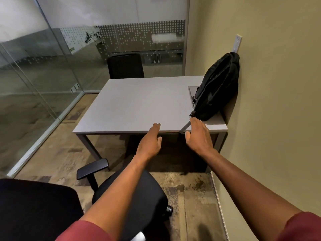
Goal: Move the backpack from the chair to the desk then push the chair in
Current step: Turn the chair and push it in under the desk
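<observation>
A black backpack (217, 89) stands upright on the right side of the grey desk (132, 105), leaning against the wall. A black office chair (149, 193) stands in front of the desk, below my arms, its seat bare and its backrest at the lower left. My left hand (151, 141) hovers over the desk's front edge, fingers straight, holding nothing. My right hand (198, 134) is also empty with fingers apart, just below the backpack's near corner and a hanging strap.
A second black chair (125, 66) sits behind the desk. Glass walls (34, 75) close the room at left and back. The beige wall (278, 101) runs along the right. A cable tray opening (192, 93) lies in the desktop beside the backpack.
</observation>
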### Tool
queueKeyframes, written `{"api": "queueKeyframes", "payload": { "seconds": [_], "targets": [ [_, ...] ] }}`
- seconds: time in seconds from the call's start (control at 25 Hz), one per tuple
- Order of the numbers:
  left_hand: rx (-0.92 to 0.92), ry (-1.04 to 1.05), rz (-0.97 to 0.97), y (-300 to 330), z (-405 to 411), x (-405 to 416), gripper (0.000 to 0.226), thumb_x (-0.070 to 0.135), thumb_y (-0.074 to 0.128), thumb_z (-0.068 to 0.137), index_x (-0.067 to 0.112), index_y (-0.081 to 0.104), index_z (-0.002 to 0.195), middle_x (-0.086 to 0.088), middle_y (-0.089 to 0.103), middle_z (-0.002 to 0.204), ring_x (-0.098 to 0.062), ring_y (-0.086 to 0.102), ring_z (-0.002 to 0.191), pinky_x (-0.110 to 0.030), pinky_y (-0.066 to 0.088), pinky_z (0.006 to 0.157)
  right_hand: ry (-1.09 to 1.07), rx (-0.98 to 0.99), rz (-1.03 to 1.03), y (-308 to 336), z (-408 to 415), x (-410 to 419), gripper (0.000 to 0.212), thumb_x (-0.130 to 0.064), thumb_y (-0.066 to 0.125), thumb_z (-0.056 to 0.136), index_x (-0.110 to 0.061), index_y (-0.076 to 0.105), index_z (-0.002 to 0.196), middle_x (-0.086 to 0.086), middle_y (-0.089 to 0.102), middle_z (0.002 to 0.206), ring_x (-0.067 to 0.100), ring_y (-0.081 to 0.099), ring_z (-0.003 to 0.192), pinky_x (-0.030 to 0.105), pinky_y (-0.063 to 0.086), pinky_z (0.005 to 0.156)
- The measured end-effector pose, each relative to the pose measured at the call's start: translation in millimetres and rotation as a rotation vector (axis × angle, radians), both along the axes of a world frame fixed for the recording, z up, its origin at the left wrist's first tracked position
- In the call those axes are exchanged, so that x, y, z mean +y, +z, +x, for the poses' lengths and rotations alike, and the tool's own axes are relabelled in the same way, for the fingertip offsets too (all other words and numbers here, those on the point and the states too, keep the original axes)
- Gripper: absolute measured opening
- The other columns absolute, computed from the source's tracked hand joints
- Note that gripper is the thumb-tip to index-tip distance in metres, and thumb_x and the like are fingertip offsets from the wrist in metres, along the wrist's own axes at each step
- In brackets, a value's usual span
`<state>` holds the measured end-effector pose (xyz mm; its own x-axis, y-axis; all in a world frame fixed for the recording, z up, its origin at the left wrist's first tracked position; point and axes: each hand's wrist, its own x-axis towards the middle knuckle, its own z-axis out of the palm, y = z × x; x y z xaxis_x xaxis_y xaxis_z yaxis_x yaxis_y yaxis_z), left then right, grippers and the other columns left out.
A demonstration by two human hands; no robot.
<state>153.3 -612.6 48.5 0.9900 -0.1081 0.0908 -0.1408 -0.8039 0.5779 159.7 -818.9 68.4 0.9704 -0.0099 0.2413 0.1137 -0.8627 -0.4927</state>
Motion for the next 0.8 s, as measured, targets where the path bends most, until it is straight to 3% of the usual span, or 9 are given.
{"api": "queueKeyframes", "payload": {
  "seconds": [0.28,0.44,0.8],
  "targets": [
    [0.046,0.043,0.005,0.5,-48.0,38.4,0.064,0.022,0.052,0.101,0.021,0.024,0.158,-0.002,0.024,0.166,-0.022,0.028,0.151,-0.038,0.028,0.121,0.015,0.055,0.022,-10.4,-53.7,29.4,0.058,-0.021,0.063,0.092,-0.008,0.040,0.144,0.013,0.047,0.148,0.029,0.041,0.140,0.043,0.031,0.117],
    [0.082,-0.033,-0.005,1.6,-61.4,73.1,0.060,0.028,0.056,0.099,0.018,0.035,0.155,-0.004,0.029,0.164,-0.023,0.030,0.150,-0.037,0.028,0.121,0.012,0.082,0.024,-14.4,-74.6,56.6,0.058,-0.021,0.064,0.090,-0.006,0.043,0.142,0.014,0.051,0.143,0.031,0.045,0.135,0.043,0.034,0.115],
    [0.115,-0.030,0.106,-17.9,-91.0,216.8,0.058,0.030,0.056,0.099,0.018,0.039,0.153,-0.006,0.043,0.157,-0.026,0.036,0.147,-0.043,0.032,0.119,-0.034,0.137,0.103,-28.3,-128.0,184.3,0.054,-0.020,0.064,0.093,-0.007,0.044,0.141,0.012,0.053,0.141,0.029,0.047,0.134,0.039,0.038,0.110]
  ]
}}
